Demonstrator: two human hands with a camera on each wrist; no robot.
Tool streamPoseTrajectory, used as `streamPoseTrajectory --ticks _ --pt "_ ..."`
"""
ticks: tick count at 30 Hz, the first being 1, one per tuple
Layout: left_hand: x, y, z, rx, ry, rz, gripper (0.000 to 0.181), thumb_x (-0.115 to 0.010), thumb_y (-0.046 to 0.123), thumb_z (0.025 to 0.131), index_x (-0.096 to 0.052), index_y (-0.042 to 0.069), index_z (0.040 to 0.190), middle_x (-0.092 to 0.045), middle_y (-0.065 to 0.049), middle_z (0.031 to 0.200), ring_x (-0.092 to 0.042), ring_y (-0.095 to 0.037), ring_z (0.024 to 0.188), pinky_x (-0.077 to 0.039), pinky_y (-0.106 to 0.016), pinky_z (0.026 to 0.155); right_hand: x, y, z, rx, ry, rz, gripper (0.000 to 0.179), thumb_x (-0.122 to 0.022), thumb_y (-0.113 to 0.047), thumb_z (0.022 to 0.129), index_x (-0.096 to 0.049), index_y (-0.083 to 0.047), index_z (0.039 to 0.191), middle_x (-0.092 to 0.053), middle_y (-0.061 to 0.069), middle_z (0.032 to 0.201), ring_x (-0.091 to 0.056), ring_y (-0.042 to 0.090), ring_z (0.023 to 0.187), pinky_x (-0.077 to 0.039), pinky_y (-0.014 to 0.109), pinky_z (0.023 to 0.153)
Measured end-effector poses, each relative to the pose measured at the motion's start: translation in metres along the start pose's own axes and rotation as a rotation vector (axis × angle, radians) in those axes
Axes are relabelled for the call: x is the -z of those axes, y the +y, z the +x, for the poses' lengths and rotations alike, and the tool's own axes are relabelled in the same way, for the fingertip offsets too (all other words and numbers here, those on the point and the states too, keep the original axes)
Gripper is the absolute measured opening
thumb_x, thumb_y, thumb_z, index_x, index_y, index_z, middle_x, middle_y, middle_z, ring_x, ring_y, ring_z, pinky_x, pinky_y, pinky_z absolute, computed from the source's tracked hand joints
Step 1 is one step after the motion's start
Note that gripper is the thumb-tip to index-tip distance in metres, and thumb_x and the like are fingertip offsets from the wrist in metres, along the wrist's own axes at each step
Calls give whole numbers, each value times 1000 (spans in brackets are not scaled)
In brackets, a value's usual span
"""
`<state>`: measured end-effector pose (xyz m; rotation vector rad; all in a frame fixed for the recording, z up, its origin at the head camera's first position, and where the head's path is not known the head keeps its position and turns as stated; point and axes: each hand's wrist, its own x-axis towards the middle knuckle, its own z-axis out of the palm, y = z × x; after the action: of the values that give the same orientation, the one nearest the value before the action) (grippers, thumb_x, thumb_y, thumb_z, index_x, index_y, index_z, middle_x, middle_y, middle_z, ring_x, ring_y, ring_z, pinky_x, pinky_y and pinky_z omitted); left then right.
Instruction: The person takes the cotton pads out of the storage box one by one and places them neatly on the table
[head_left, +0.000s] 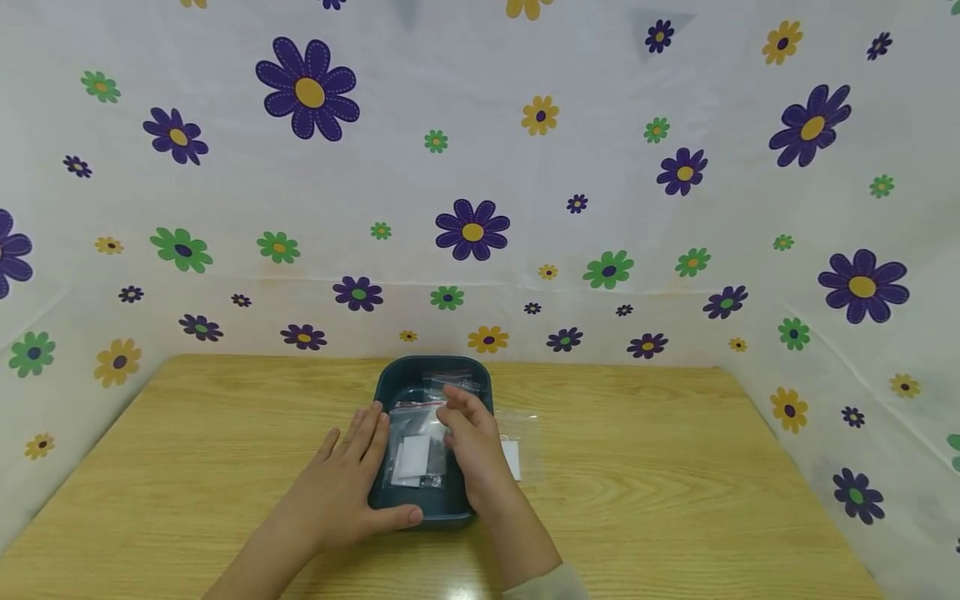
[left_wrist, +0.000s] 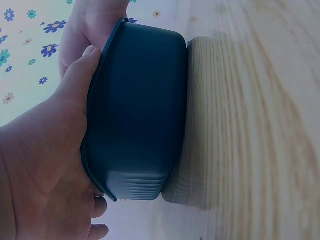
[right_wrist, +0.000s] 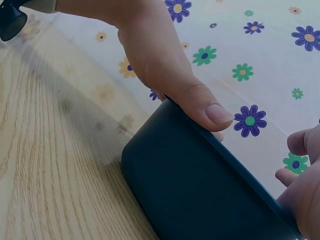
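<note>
A dark teal plastic bin [head_left: 438, 510] stands on the table. Inside it lie clear zip bags [head_left: 416, 458] with white cards and small dark bits too small to make out. My left hand [head_left: 345, 483] rests along the bin's left rim, fingers straight, its thumb over the near rim; the left wrist view shows this thumb [left_wrist: 80, 75] against the bin wall [left_wrist: 137, 105]. Over the right rim reaches my right hand [head_left: 476, 446], fingers loosely bent above the bags, with nothing visible in them. At the right wrist view's edge, part of that hand [right_wrist: 307, 195] shows.
Another clear bag [head_left: 529, 450] with a white card lies on the table just right of the bin, partly hidden by the right hand. The wooden table [head_left: 660, 483] ends at a white flower-print cloth [head_left: 405, 183] behind and at the sides.
</note>
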<state>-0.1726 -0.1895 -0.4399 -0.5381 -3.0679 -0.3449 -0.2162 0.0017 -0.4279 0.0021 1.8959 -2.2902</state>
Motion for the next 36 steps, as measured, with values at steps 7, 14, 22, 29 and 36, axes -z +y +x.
streamPoseTrajectory --ticks 7,14,22,29,36 --pt "-1 0 -1 -2 6 -3 126 -49 90 74 -24 -2 156 -14 -19 165 -14 -39 152 -20 -66 116 3 2 2 -57 -23 29 49 -56 -29 100 -48 -13 146 -38 14 155 -37 36 141 -32 58 114" --pt "-1 0 -2 0 15 -4 125 -49 90 75 -23 -2 157 -13 -19 166 -13 -38 153 -20 -66 116 4 0 3 -111 -44 70 52 -54 -34 101 -45 -17 148 -31 16 159 -28 45 146 -30 62 114" --pt "0 0 -1 3 19 -7 126 -49 90 74 -23 -1 157 -13 -19 166 -14 -38 153 -20 -65 116 2 -1 4 -113 -33 40 53 -54 -36 100 -46 -16 149 -37 11 156 -31 41 144 -29 63 114" --pt "-1 -1 -1 -5 19 -7 125 -50 89 75 -23 -1 157 -13 -20 166 -14 -38 153 -21 -65 116 0 -2 3 -119 -59 3 55 -52 -37 101 -43 -16 150 -36 14 157 -31 48 143 -31 62 112" --pt "0 0 -1 -10 14 -20 124 -51 88 75 -23 -1 157 -12 -19 166 -14 -39 152 -22 -65 116 0 1 2 -119 -83 1 58 -54 -40 101 -42 -12 151 -39 16 155 -44 43 137 -41 55 107"
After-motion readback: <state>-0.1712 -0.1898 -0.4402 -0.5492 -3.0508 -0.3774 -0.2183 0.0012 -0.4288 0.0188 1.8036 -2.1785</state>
